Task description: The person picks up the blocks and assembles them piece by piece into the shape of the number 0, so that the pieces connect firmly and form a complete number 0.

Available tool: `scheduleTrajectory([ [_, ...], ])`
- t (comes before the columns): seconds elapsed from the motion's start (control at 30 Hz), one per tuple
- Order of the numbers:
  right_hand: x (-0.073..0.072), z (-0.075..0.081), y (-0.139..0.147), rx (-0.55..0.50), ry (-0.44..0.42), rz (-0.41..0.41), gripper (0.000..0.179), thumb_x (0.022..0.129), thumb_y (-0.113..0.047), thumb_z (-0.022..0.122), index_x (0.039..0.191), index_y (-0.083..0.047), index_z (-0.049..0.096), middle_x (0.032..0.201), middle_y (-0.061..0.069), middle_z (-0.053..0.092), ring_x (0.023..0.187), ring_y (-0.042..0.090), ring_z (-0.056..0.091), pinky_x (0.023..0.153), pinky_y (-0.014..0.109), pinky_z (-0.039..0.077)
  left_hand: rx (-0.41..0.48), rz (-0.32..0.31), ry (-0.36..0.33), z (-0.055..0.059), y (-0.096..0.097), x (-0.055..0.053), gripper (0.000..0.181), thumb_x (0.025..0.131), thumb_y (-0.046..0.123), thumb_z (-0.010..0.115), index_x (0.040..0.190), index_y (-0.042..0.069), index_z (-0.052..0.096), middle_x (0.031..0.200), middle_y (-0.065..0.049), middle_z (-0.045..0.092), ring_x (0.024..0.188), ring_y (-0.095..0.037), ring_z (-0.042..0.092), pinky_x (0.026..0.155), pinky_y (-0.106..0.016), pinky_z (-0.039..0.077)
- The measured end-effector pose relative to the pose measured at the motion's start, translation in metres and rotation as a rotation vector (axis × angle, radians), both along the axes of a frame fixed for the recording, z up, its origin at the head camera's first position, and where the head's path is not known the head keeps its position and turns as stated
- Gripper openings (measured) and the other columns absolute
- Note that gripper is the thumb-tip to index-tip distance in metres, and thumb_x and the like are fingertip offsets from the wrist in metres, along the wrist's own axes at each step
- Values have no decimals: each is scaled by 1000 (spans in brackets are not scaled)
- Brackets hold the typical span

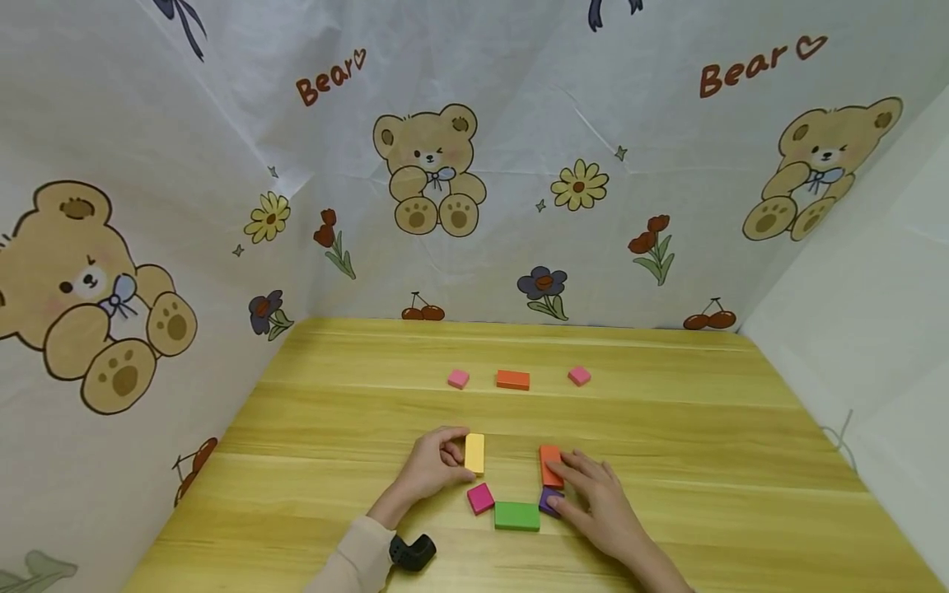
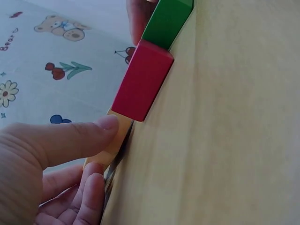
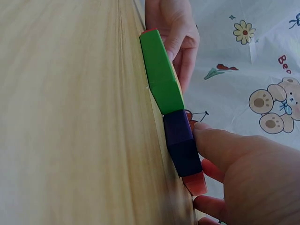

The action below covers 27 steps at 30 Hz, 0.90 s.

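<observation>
Five blocks form a rough U on the wooden tabletop [image 1: 667, 412], far side open; two pink blocks [image 1: 458, 379] and a dark orange block [image 1: 513, 380] lie apart beyond it. Left hand [image 1: 433, 463] pinches the yellow block [image 1: 474, 455], left side, long axis near-to-far; magenta block [image 1: 480, 498] just nearer, askew. Right hand [image 1: 599, 504], fingers extended, touches the orange-red block [image 1: 550, 466], roughly parallel to yellow, and the purple block [image 1: 548, 499]. Green block [image 1: 516, 516] lies crosswise at the base.

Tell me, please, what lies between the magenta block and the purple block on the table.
The green block lies between the magenta block and the purple block, as the head view shows.
</observation>
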State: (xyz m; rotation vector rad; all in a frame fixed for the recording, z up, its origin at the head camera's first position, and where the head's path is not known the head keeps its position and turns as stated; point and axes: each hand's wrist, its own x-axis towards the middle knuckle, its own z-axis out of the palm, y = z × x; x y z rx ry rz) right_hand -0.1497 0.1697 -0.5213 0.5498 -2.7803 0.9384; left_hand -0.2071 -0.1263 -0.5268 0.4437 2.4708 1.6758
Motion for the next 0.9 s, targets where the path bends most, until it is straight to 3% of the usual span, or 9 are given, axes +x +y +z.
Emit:
scheduleTrajectory([
  [0.37, 1, 2, 0, -3, -7, 5, 50, 87, -36, 72, 130, -13, 64, 139, 16, 56, 135, 40, 44, 106, 73, 21, -30, -12, 39, -2, 2, 1, 65, 69, 4, 87, 127, -3, 60, 103, -9, 58, 74, -7, 54, 66, -18, 52],
  [0.9, 1, 5, 0, 0, -23, 4, 50, 87, -35, 72, 131, -12, 63, 139, 16, 56, 135, 41, 43, 106, 73, 21, -54, -82, 45, 1, -3, -1, 67, 70, 2, 84, 131, -3, 57, 120, -11, 55, 82, -7, 55, 72, -18, 51],
])
